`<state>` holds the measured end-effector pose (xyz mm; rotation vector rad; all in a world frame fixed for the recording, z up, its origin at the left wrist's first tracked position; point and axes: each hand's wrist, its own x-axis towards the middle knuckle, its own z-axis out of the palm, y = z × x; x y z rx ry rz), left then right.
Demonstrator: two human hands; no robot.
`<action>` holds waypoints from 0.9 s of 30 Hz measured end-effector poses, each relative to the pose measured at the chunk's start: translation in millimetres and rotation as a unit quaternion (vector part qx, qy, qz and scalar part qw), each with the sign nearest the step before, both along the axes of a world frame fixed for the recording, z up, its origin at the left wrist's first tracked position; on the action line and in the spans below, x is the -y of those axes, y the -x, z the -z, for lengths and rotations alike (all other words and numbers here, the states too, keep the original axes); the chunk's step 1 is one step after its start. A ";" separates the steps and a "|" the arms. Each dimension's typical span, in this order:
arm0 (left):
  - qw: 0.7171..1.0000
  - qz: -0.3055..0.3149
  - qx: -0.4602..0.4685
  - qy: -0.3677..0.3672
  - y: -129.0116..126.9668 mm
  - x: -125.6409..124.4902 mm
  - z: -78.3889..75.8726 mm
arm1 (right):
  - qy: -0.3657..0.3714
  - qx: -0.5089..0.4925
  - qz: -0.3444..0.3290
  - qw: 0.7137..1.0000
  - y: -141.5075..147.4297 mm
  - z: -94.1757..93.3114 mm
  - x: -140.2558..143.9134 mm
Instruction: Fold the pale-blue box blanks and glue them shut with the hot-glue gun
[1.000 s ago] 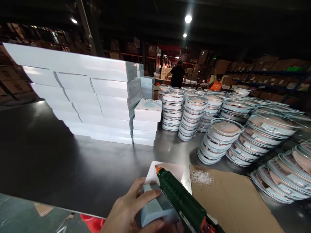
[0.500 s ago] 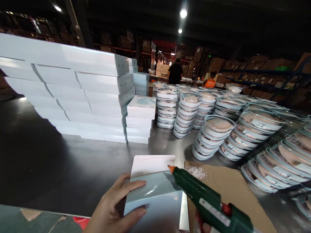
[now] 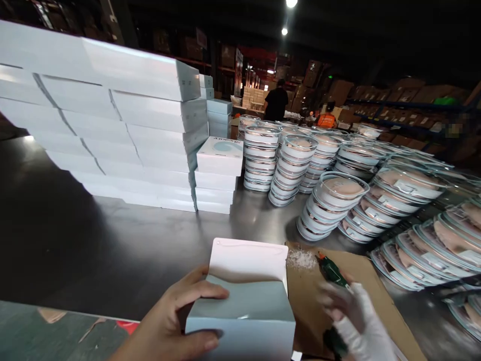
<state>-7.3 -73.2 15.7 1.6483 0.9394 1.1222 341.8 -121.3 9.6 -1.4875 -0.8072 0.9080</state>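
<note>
My left hand [image 3: 180,311] grips the left side of a pale blue box [image 3: 244,306], fingers on top and thumb on the front face. Behind the box's top edge stands a raised white flap [image 3: 248,255]. At the lower right, my right hand [image 3: 349,311], wrapped in white at the palm and wrist, is over a dark green glue gun [image 3: 332,272] with an orange tip. The gun is low over or on a brown cardboard sheet [image 3: 370,281]. Motion smears the right fingers and the hand hides the gun's middle, so whether they still grip it is unclear.
White boxes [image 3: 150,135] form a tall wall at the left, with a shorter box stack [image 3: 220,163] beside it. Several stacks of clear-lidded round containers [image 3: 330,205] fill the right. White crumbs [image 3: 302,259] lie on the cardboard. Two people [image 3: 276,103] are far back.
The glue gun has moved right and away from the box's top edge, over to the cardboard. The box has turned slightly and its white flap shows more. My left hand keeps its grip.
</note>
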 end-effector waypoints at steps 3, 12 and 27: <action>0.999 -0.014 0.009 0.030 -6.9 4.3 -5.2 | -0.052 -0.114 -0.086 0.988 70.4 -2.1 -28.9; 0.957 -0.093 0.247 0.118 -23.6 10.8 9.3 | -0.200 0.082 -0.246 0.945 92.7 5.4 -16.9; 0.954 -0.222 0.176 0.097 6.2 -28.5 2.6 | -0.105 0.005 -0.341 0.934 59.9 -8.7 -43.2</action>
